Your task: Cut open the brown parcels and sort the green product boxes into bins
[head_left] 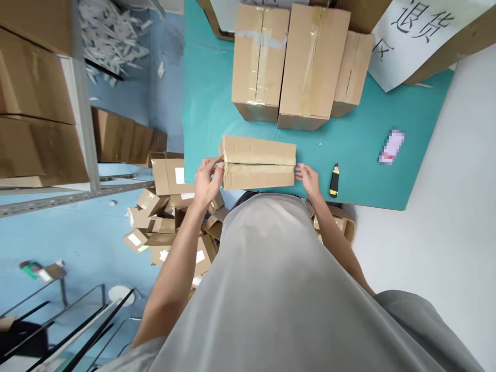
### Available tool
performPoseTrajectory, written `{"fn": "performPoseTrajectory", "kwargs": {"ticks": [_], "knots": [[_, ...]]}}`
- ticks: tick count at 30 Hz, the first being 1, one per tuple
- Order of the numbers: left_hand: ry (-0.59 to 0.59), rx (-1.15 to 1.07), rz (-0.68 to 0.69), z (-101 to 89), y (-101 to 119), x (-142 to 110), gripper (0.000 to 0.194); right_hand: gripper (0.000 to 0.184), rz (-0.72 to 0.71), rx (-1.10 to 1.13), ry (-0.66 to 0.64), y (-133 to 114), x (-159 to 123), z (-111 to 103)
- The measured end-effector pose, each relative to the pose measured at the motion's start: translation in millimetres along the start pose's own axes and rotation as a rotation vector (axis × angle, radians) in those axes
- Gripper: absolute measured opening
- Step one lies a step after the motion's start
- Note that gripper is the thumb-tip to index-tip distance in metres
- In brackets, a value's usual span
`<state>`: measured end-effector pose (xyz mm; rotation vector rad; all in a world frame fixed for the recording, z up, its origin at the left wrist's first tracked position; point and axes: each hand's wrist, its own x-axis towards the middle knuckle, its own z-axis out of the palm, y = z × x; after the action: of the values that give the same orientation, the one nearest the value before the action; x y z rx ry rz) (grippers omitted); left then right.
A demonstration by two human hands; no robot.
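2 hands hold the carton [259, 175] at the counter's [349, 155] near edge; left fingers [217, 166] clamp 1 end, right fingers [300, 170] sit apart at the other (contact unclear); uneven grip could tip it off that edge.

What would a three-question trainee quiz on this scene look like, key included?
1. True or false: the left hand and right hand are at opposite ends of the near carton.
2. The box cutter lies:
a) on top of the near carton
b) to the right of the right hand
c) between the hands
3. Fill in: the person's shirt is ____ in colour.

Key: 1 true; 2 b; 3 grey.
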<state>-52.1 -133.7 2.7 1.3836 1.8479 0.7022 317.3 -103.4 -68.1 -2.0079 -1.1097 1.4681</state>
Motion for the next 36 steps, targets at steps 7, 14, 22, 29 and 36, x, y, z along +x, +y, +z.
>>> {"fn": "performPoseTrajectory", "kwargs": {"ticks": [7, 14, 22, 29, 36], "knots": [[-0.070, -0.173, -0.163, 21.6, -38, 11, 0.068, 0.041, -0.130, -0.124, -0.028, -41, -24, 14], [-0.071, -0.284, -0.117, 60.5, -16, 12, 0.055, 0.035, -0.098, -0.214, 0.112, -46, -44, -2], [-0.101, -0.297, -0.196, 70.5, 7, 11, 0.036, 0.052, 0.012, -0.160, 0.281, -27, -58, -7], [-0.109, -0.307, -0.188, 72.2, 10, 23, 0.020, 0.059, -0.006, -0.113, 0.280, -8, -51, -9], [-0.219, -0.321, -0.259, 68.2, 16, 43, 0.026, 0.053, -0.031, -0.064, 0.286, -4, -31, -12]]}}
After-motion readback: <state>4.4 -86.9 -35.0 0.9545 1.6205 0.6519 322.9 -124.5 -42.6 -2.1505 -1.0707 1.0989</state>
